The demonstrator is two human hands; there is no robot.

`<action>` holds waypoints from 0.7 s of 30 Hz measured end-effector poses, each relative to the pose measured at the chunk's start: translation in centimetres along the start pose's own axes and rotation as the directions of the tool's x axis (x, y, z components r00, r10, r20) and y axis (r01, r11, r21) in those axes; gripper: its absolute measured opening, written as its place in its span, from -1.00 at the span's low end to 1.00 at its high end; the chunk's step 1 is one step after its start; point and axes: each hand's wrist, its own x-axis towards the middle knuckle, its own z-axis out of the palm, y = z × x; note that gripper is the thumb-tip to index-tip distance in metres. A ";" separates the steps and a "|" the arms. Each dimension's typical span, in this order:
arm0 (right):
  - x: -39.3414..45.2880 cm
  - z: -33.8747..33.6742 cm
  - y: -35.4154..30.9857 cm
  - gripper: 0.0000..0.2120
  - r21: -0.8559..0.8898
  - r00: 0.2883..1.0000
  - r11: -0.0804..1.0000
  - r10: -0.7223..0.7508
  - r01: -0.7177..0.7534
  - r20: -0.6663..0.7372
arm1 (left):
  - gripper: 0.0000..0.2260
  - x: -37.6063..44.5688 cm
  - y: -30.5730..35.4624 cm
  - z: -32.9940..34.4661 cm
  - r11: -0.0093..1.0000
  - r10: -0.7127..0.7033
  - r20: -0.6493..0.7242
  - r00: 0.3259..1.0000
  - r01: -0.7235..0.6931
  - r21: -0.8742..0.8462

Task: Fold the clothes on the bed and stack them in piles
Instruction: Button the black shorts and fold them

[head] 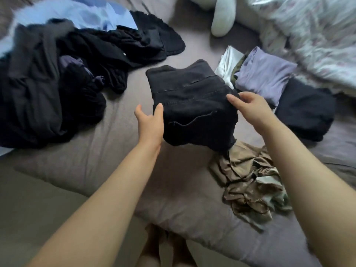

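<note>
Folded black denim-like garment (192, 105), square bundle with visible seams and a loose dark cord across its near face, held above the grey-mauve bed sheet (123, 155) at scene centre. Left hand (149, 123) against the bundle's left edge, thumb on the top face, fingers apparently under the cloth and mostly hidden: gripping it. Right hand (250, 106) at the bundle's right far corner, thumb and fingertips pinching the fabric edge.

Far left: loose heap of unfolded black and dark grey clothes (57, 83), pale blue cloth (81, 14) lying behind it. Right of the bundle: folded lilac top (264, 74) on a small stack, white and olive layers showing at its left edge; folded black item (306, 112) just beside it, nearer. Near right: crumpled tan patterned garment with dark straps (250, 182), partly under the bundle's lower corner. Far right: rumpled pale floral duvet (312, 35). Far centre: white soft object (223, 18), identity unclear.
</note>
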 end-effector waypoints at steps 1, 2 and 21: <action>-0.8 -0.1 -0.2 -0.67 0.052 1.000 0.999 0.000 0.001 -0.015 | -0.40 0.0 0.4 -0.1 0.999 0.032 0.012 0.999 -0.032 0.026; -1.6 -0.1 0.1 -0.76 0.087 1.000 0.996 0.005 -0.003 -0.023 | -0.41 -0.2 0.6 -0.4 0.996 0.055 0.014 0.998 -0.056 0.063; -14.6 10.2 17.9 -0.58 0.018 0.851 0.859 0.505 -0.512 0.143 | -0.63 -1.0 -18.1 -5.9 0.800 -0.084 0.463 0.882 -0.218 0.559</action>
